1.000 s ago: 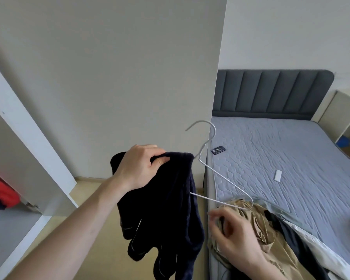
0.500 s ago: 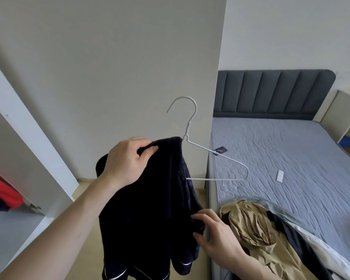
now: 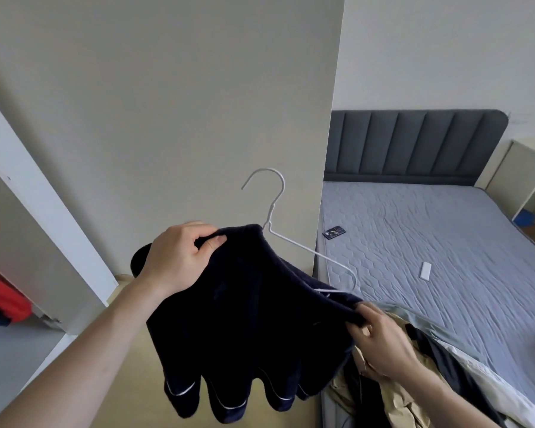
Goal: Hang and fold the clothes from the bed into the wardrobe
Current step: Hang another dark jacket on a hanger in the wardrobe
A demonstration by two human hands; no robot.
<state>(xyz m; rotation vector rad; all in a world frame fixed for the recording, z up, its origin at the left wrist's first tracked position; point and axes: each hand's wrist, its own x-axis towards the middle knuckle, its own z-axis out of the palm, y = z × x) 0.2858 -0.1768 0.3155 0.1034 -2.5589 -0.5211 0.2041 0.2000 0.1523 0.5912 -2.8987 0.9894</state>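
Navy garment [image 3: 244,329] draped over hanger [image 3: 278,217], both hands gripping.

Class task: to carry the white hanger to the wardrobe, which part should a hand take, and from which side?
Take the hanger by its bare neck just under the hook, coming from above. The hook stands upright and clear, while the dark garment covers the left shoulder and the left hand and right hand hold the cloth.

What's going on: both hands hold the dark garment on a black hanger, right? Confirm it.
Not quite. The head view shows the hanger is white, not black. The left hand and right hand do hold the dark garment on it.
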